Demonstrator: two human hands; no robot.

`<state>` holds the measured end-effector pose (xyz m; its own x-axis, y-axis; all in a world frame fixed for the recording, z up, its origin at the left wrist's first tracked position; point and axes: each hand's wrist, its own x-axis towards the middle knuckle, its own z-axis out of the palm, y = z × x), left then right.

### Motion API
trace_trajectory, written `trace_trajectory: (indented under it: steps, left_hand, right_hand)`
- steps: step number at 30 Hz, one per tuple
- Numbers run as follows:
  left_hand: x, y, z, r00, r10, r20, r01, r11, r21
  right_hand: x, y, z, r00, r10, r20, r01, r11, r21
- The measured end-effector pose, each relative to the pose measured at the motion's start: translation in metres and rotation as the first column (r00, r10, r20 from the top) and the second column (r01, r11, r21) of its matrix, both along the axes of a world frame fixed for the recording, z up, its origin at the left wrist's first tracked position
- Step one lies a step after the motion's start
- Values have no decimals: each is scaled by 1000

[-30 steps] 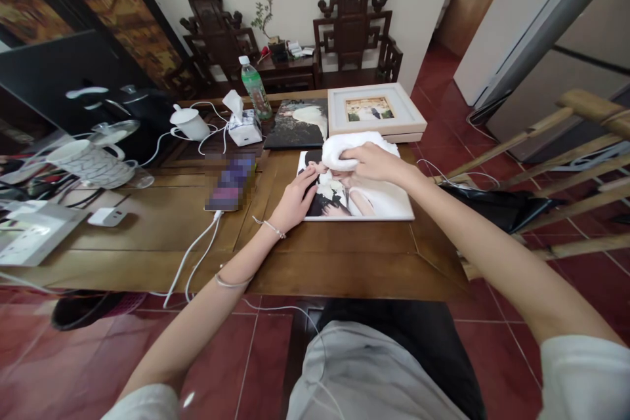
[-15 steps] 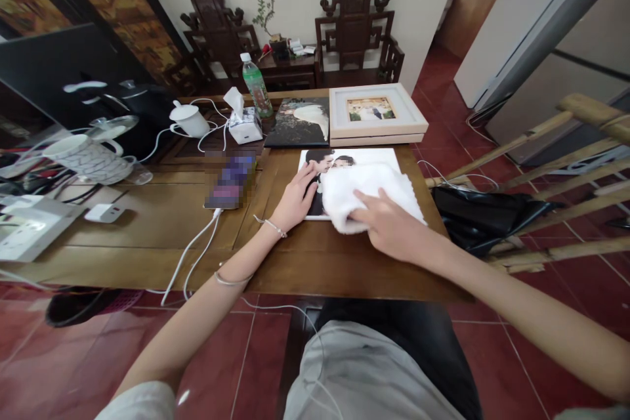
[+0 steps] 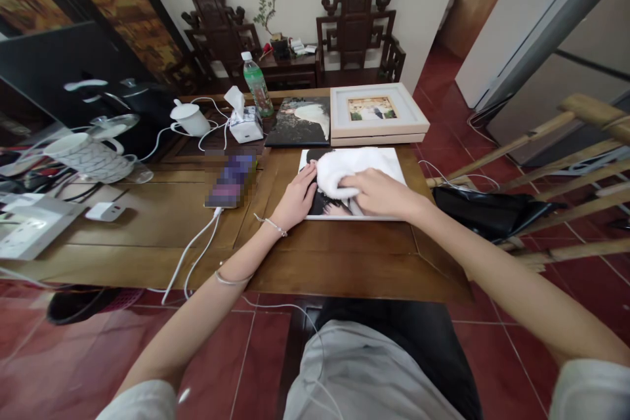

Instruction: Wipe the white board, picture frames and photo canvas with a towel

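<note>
A white fluffy cloth (image 3: 339, 167) is bunched in my right hand (image 3: 381, 193), pressed onto a photo panel (image 3: 327, 209) that lies flat on the wooden table (image 3: 344, 256). The cloth hides the upper middle of the picture; dark and white parts show along its lower left. My left hand (image 3: 296, 193) rests on the panel's left edge with fingers stretched out, wearing a bracelet at the wrist. Just beyond lie a dark photo panel (image 3: 295, 131) and a light-framed picture (image 3: 418, 125), side by side.
To the left are a phone (image 3: 230, 180) on a charging cable, a tissue box (image 3: 246, 125), a green-labelled bottle (image 3: 256, 85), a lidded cup (image 3: 191, 119), a patterned mug (image 3: 86, 156) and a power strip (image 3: 37, 226). A bamboo chair (image 3: 556, 184) stands at the right.
My right hand has slid the cloth up and left across the photo panel, bunching it and uncovering the panel's lower part. My left hand has stayed in place.
</note>
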<state>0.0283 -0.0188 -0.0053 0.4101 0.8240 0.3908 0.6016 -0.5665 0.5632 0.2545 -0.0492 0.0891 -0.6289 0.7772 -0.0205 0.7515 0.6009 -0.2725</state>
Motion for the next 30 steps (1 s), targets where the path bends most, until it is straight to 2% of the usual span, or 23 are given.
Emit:
trace_trajectory:
  steps: [6, 9, 12, 14, 17, 21, 25, 27, 30]
  left_hand:
    - [0, -2, 1, 999, 33, 1, -33, 999, 13]
    - [-1, -3, 1, 999, 37, -10, -37, 999, 35]
    - [-1, -3, 1, 1000, 30, -3, -30, 999, 43]
    - [0, -2, 1, 999, 33, 4, -33, 999, 36]
    - [0, -2, 2, 1000, 14, 12, -14, 1000, 14]
    - [1, -1, 2, 1000, -11, 13, 11, 1000, 2]
    - [1, -1, 0, 1000, 15, 10, -15, 1000, 9]
    - [0, -1, -1, 1000, 19, 11, -19, 1000, 8]
    - [0, -1, -2, 1000, 20, 2, -20, 1000, 10]
  right_hand:
    - [-12, 57, 2, 995, -39, -90, 39, 999, 2]
    - [-15, 69, 0, 987, -50, -150, 47, 999, -28]
    - [-15, 67, -4, 980, -65, -191, 60, 998, -29]
    - [-16, 56, -8, 983, -85, -161, 89, 996, 19]
    - [-15, 27, -13, 994, -80, -68, 86, 993, 87]
    - [-6, -31, -16, 1000, 0, -10, 0, 999, 39]
    - [9, -81, -9, 995, 98, 3, -97, 993, -64]
    - [16, -90, -5, 992, 122, 11, -120, 987, -105]
    - [24, -81, -3, 995, 102, -6, -102, 990, -92]
